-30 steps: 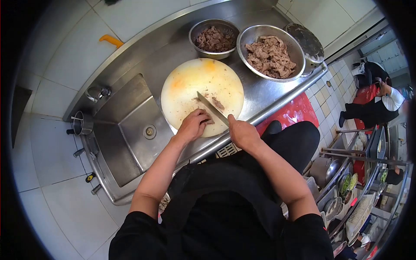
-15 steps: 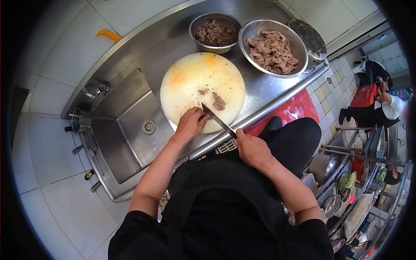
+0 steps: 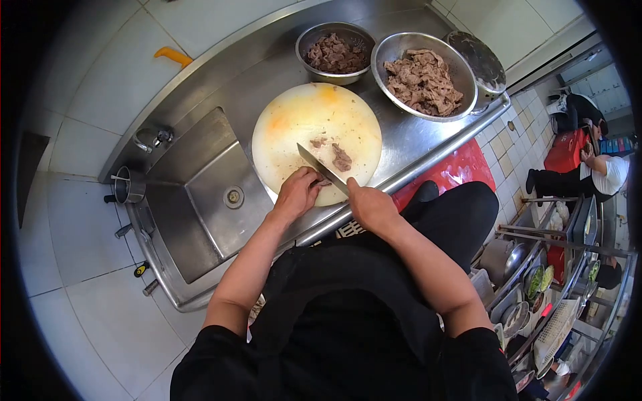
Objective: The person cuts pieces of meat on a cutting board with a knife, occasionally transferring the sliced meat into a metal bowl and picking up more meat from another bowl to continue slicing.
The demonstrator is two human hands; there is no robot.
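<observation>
On the near edge of the round, yellow-stained cutting board (image 3: 287, 120), my left hand (image 3: 297, 195) presses a small piece of meat (image 3: 324, 183) with curled fingers. My right hand (image 3: 371, 208) grips the handle of a knife (image 3: 319, 165), whose blade crosses the board diagonally, beside my left fingertips. Beyond the blade lie a loose chunk of meat (image 3: 342, 158) and a smaller scrap (image 3: 318, 142). Two metal bowls stand behind the board: a smaller one (image 3: 309, 68) with dark meat and a larger one (image 3: 393, 100) heaped with sliced meat.
A sink (image 3: 217, 194) with a faucet (image 3: 160, 137) is left of the board. A metal pot (image 3: 132, 186) hangs at its far left corner. A round lid or pot (image 3: 485, 57) stands behind the large bowl. Racks (image 3: 535, 234) and another person (image 3: 588, 175) are at the right.
My right hand and the knife have moved left and slightly up, so the blade reaches farther over the board. The whole view has shifted a little.
</observation>
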